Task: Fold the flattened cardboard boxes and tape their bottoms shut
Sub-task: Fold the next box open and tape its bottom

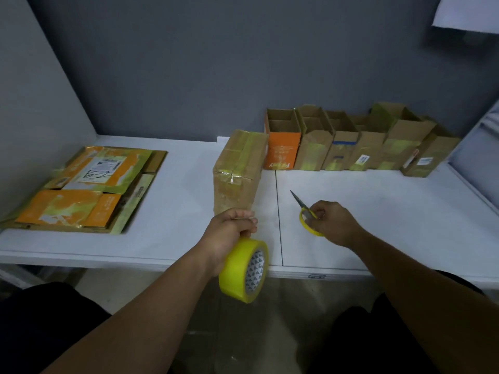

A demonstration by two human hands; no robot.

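Midway along the table's (378,211) front edge the box (237,171) stands upright, left hand (229,230) at its near side gripping the tape roll (243,268). Right hand (332,222), just to the right, holds scissors (302,204) with blades pointing toward the box.

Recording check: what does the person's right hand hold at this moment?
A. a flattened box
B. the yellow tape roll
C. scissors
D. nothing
C: the right hand grips the yellow-handled scissors, blades pointing away from the person, while the yellow tape roll is held by the left hand.
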